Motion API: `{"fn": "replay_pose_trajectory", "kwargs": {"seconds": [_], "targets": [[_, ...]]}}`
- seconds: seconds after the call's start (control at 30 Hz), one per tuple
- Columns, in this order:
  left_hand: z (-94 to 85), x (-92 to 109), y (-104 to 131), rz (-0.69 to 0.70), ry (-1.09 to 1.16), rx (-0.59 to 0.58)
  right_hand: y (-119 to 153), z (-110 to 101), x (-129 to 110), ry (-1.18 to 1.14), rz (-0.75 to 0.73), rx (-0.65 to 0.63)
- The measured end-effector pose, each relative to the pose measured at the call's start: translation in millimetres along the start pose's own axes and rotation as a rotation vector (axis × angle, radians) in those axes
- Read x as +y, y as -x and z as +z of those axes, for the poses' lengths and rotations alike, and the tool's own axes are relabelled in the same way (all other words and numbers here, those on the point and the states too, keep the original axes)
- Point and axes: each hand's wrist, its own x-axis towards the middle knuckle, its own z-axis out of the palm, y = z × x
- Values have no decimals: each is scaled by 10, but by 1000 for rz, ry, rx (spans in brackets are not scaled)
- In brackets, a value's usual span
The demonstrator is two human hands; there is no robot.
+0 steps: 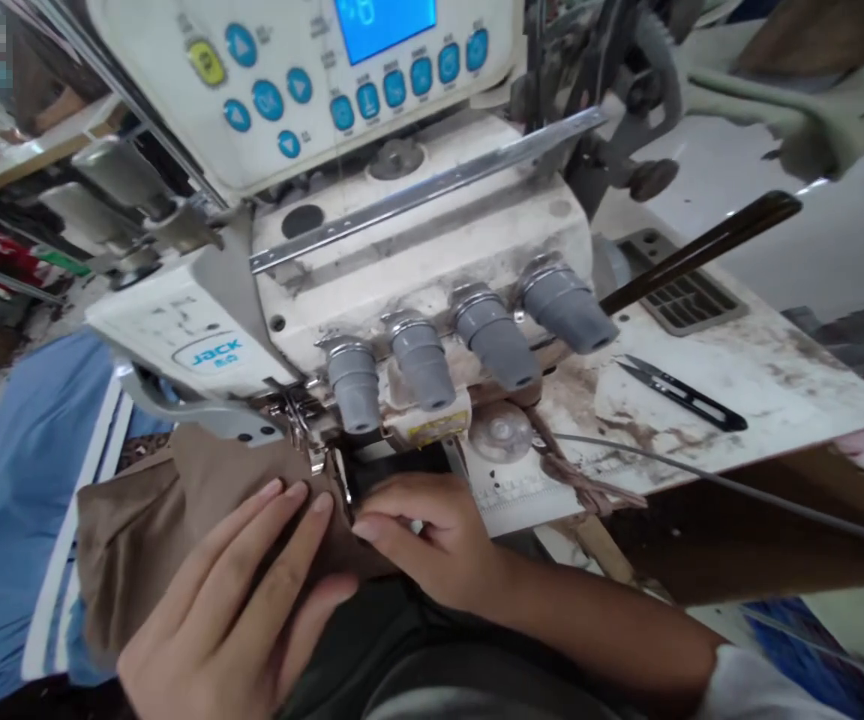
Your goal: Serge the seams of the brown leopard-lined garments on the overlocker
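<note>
Brown fabric (132,530) lies under the presser foot (317,462) of a white sewing machine (417,230). My left hand (244,600) rests on the cloth left of the foot, its fingers stretched out and spread, with nothing held. Just right of the foot, my right hand (432,535) pinches the edge of the brown fabric between thumb and forefinger. The machine's metal parts partly hide the stretch of cloth under the foot.
Black thread snips (683,393) lie on the white machine table (799,380) at the right. Brown tweezers (702,250) stick out above them. Blue fabric with white stripes (19,480) hangs at the left. Four grey tension knobs (496,335) front the machine.
</note>
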Motion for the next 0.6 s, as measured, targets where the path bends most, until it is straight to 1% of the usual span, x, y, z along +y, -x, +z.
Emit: {"fn": "replay_pose_trajectory", "kwargs": {"seconds": [0.1,0.2,0.27,0.3,0.37,0.43,0.5,0.57,0.6], "targets": [[89,-132,-47,69,15,-5,13,0,-12,20,-18,2],[109,-305,-27,118,74,-26,59,21,-15,131,-20,-108],[114,-390,-3,149,115,-35,116,55,8,243,-51,-180],[125,-429,0,161,137,-38,149,78,26,292,-73,-191],[166,-523,-30,173,177,-37,218,126,65,351,-106,-170],[217,-650,-100,184,213,-33,280,170,89,377,-113,-155],[247,-774,-159,195,233,-36,336,207,88,397,-104,-179],[239,-810,-120,181,240,-56,393,240,68,414,-80,-220],[227,-766,-38,158,241,-58,424,256,56,418,-63,-234]]}}
